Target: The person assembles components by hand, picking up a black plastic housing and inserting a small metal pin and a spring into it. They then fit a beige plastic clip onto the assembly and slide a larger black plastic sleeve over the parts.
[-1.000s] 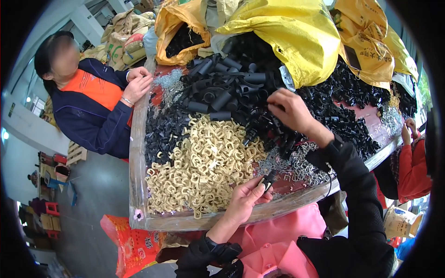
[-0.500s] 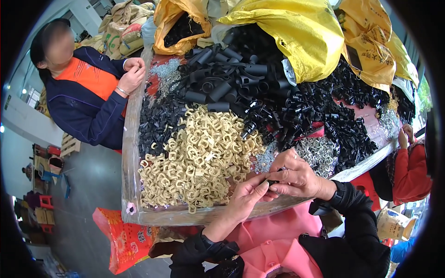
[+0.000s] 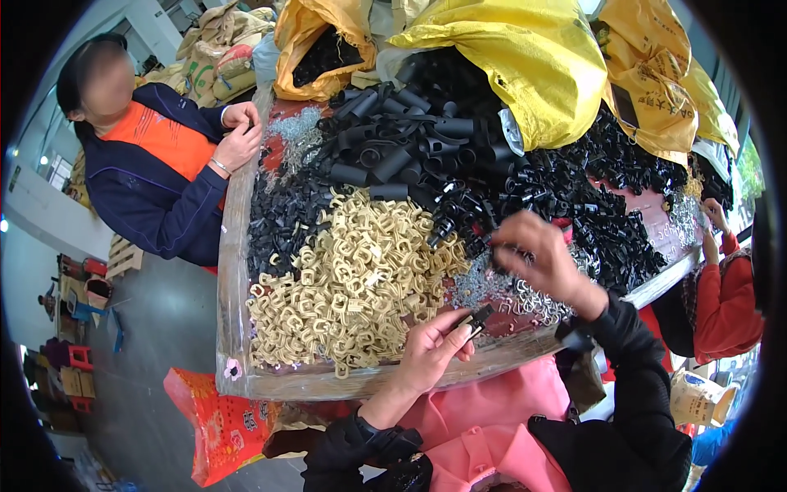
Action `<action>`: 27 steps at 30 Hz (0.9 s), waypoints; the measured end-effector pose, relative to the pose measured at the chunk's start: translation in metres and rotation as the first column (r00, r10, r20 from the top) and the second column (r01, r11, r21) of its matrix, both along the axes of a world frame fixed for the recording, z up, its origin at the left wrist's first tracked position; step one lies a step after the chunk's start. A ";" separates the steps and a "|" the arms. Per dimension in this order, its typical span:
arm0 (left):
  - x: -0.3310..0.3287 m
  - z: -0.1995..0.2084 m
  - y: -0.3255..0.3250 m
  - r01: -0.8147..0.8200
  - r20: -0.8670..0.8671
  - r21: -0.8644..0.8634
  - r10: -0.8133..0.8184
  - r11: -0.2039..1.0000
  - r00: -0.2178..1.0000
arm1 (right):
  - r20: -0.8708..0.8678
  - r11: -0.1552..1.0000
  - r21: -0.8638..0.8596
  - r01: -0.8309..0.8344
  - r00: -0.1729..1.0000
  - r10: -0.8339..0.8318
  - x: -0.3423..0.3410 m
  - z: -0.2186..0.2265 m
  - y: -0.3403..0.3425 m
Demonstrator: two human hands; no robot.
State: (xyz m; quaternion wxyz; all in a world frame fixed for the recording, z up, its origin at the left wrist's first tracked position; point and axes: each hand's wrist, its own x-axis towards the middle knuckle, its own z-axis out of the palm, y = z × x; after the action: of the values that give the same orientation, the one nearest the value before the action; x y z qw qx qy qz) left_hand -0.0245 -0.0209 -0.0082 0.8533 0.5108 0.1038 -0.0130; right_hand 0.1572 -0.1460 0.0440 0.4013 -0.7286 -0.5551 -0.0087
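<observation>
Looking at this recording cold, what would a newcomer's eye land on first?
Probably the heap of cream-coloured clips at the near left of the table, pale against the black tubes piled beyond it. Next, the bright yellow sack at the far side, above those tubes. Then the hands: the left holding a small black piece by the near edge, the right blurred near silvery hooks.

Right hand [image 3: 547,259] has parted from left hand [image 3: 429,351]; now blurred.
</observation>
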 end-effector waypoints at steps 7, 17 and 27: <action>-0.004 -0.006 0.001 -0.038 -0.040 -0.037 0.036 0.999 0.999 | 0.406 0.811 -0.324 0.487 0.846 -0.346 0.129 -0.054 0.043; -0.008 -0.008 0.012 -0.191 -0.089 -0.172 0.178 0.966 0.980 | 0.612 0.894 -0.130 0.430 0.744 -0.269 0.092 -0.025 0.032; 0.003 0.013 0.001 -0.031 -0.001 0.034 0.031 0.999 1.000 | -0.302 0.951 -0.078 -0.299 0.916 0.264 -0.029 0.017 -0.018</action>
State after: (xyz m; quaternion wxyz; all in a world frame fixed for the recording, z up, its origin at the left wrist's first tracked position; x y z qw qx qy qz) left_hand -0.0220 -0.0195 0.0047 0.8445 0.5236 0.1128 0.0017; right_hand 0.1285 -0.1642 0.0607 0.4292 -0.6577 -0.5894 0.1893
